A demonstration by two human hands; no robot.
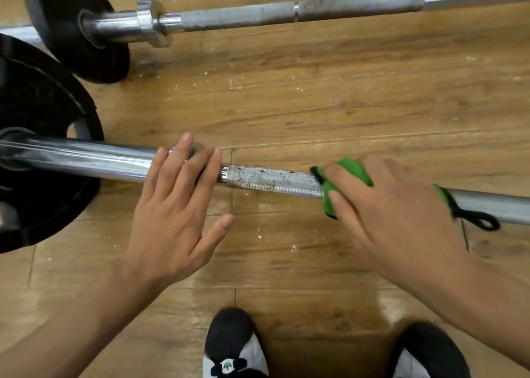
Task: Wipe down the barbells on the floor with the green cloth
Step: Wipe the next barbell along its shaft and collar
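The right hand (401, 211) curls its grip round the green cloth (354, 166), pressed on the near barbell (272, 181) at its knurled shaft. The left hand (175, 205) rests flat-fingered on the sleeve, holding nothing. Specks remain beside the cloth and the far barbell (258, 13) looks chalky, so most of the wiping seems left.

Wooden plank floor (315, 105) bears a near barbell (272, 181) and far barbell (243, 16)

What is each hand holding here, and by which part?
The right hand grips the green cloth by its middle, wrapped around the near steel barbell's shaft; the left hand, fingers straight, holds nothing.
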